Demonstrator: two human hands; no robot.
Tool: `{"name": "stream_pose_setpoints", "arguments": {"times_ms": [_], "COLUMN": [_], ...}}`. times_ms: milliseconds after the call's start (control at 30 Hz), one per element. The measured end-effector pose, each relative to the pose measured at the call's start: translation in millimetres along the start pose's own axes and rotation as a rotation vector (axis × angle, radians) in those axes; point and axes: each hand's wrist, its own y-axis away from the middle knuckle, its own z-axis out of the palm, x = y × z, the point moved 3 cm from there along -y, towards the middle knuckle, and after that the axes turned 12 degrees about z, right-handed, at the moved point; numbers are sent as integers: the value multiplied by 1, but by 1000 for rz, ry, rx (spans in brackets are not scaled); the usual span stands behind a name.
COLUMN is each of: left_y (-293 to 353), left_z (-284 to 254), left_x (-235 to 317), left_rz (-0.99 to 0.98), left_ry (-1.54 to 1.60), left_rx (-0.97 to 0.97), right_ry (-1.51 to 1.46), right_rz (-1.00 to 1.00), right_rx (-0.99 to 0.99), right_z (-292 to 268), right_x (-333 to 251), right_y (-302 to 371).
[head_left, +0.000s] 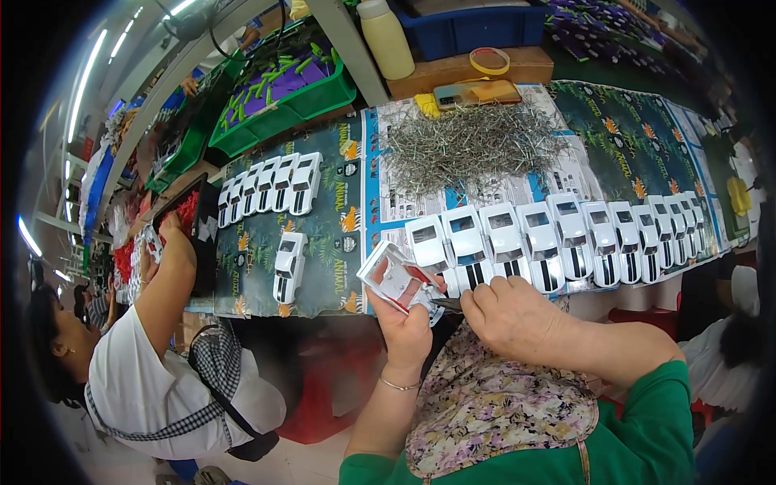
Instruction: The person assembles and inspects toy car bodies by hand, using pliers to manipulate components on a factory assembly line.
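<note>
My left hand (406, 333) is closed around a white toy car body (390, 276), turned so its hollow inside with red parts shows. In my right hand (511, 314) is a dark, narrow-tipped tool (447, 305), its tip at the near end of the car body; most of it is hidden by my fingers. Beyond my hands, a row of white toy cars (501, 229) with black-striped hoods runs to the right along the table's near edge. A pile of thin metal pins (477, 145) lies on printed paper behind the row.
Left of me, one toy car (288, 267) stands alone before a smaller row of cars (271, 182). A co-worker's arm (166, 271) reaches into a black bin of red parts (182, 212). A green crate (283, 105), a pale bottle (386, 39) and a phone (477, 94) stand behind.
</note>
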Motion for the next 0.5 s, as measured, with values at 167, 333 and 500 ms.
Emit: {"name": "stream_pose_setpoints", "arguments": {"times_ms": [167,333,500], "left_y": [0,-2,-3], "left_z": [-4,-4,-5], "left_x": [-4,-4,-4], "left_rz": [5,9,-31], "left_ry": [-8,-4,27], "left_rx": [13,10,54], "right_ry": [13,-2,11], "right_rz": [-51,-63,-82], "right_rx": [-73,-61,-81], "right_z": [-3,-4,-7], "right_x": [3,4,4], "right_y": [-8,-10,-12]}}
